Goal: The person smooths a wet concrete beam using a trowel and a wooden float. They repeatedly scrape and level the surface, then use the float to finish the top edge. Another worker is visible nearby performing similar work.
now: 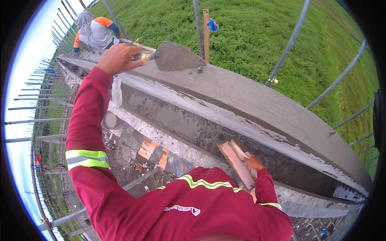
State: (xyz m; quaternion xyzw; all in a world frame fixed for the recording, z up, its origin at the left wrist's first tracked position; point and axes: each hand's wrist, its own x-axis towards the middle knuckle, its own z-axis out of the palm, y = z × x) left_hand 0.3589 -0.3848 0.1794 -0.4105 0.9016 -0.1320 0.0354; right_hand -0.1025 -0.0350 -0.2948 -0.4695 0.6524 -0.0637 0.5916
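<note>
My left hand [120, 59] is closed round the handle of a pointed trowel [177, 57]. Its blade, grey with mortar, lies over the smooth top of a concrete wall [241, 94], with small lumps of mortar by the tip. Lower right, my right hand [253, 162] grips a wooden float [237, 164] by its wooden handle. The float's reddish board is tilted above the near edge of a wet, dark channel [177, 116] that runs along the wall.
A clear plastic bottle [116, 91] and a round bucket [110, 119] are near my left arm. Metal scaffold poles [291, 38] rise beyond the wall, before green grass. A co-worker [96, 32] sits farther along the wall. Planks [148, 148] and debris lie below.
</note>
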